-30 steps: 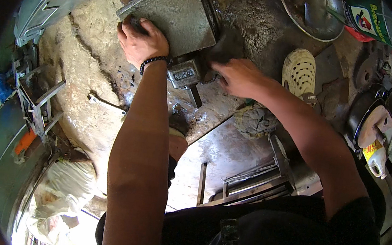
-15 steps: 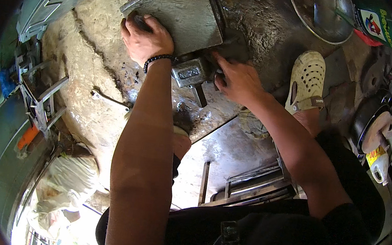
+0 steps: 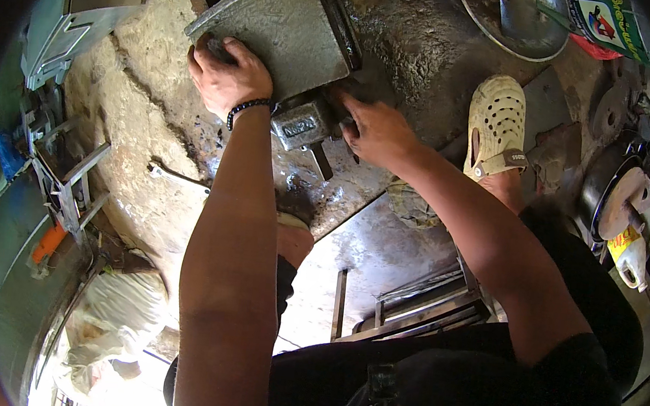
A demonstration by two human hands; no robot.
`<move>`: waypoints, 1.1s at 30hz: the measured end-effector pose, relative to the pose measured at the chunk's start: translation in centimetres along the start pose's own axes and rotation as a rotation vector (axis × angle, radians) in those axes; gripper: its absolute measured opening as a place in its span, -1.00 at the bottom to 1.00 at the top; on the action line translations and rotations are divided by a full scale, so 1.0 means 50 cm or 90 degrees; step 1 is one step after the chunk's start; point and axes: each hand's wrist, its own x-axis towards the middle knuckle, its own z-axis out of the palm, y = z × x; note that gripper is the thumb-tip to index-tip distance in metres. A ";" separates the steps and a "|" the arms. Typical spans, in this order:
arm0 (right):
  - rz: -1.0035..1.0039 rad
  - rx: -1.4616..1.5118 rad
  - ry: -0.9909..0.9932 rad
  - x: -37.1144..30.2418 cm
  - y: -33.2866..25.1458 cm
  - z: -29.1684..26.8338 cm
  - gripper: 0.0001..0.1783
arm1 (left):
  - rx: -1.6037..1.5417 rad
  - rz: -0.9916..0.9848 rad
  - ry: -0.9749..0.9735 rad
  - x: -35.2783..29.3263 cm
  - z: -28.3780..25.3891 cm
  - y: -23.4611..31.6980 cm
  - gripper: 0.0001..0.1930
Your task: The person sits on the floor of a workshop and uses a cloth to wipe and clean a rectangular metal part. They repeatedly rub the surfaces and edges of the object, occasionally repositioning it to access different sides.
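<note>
A heavy grey wedge-shaped metal block (image 3: 279, 40) lies at the top middle, with a smaller squared metal piece (image 3: 304, 125) at its near edge and a short flat bar (image 3: 320, 161) jutting from that. My left hand (image 3: 231, 80), with a black bead bracelet at the wrist, is closed over the block's left corner, fingers bent round its edge. My right hand (image 3: 376, 131) reaches in at the near right, beside the squared piece. Its index finger stretches to the block's underside, where the tip is lost in shadow; the thumb is bent in. Whatever it grips there is hidden.
A wrench (image 3: 177, 178) lies on the rough, wet floor to the left. On the right are my beige clog (image 3: 498, 126), a round metal basin (image 3: 510, 24) and a yellow-labelled bottle (image 3: 630, 259). Metal frames (image 3: 76, 193) stand at left; steel bars (image 3: 416, 312) lie nearer me.
The whole view has shifted slightly, with the block and floor things moving a little left in the picture. Both hands keep their places at the block.
</note>
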 end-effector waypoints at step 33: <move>-0.003 -0.025 -0.130 -0.021 0.000 -0.027 -0.12 | 0.008 0.018 -0.004 0.002 -0.010 0.006 -0.58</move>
